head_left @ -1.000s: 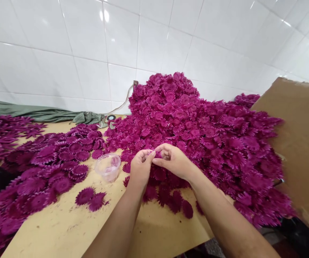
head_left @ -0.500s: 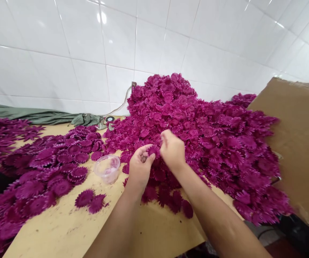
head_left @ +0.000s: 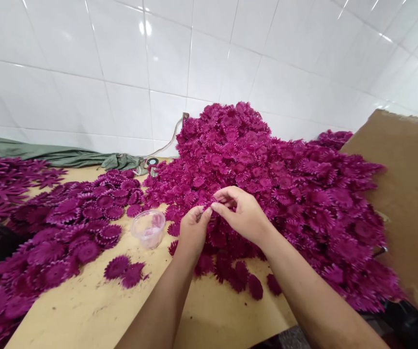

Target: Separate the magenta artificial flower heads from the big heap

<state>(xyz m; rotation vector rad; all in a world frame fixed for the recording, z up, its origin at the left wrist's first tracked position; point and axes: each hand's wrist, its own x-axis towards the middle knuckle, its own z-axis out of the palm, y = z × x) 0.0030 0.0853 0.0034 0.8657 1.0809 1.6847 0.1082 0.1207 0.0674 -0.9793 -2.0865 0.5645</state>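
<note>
My left hand (head_left: 193, 231) is closed in a pinch on a small magenta artificial flower (head_left: 209, 205), mostly hidden by the fingers. My right hand (head_left: 245, 213) comes from the right, thumb and forefinger pinched at the same flower, so the fingertips of both hands nearly meet. Behind and below the hands rises a big heap of magenta flowers (head_left: 230, 145) with fringed petals. To the left of my left hand stands a clear plastic tub (head_left: 148, 230) with some whitish stuff in it.
Flat magenta flower layers (head_left: 54, 252) spread over the left of the tan tabletop (head_left: 85, 315), with star-shaped pieces (head_left: 5, 177) farther back. A green cloth (head_left: 49, 152) lies along the tiled wall (head_left: 121, 63). A cardboard sheet (head_left: 408, 194) stands at the right.
My right hand has turned and lowered from above the flower, its thumb and forefinger now meeting the left fingertips. My left hand keeps its pinch. The view has shifted slightly.
</note>
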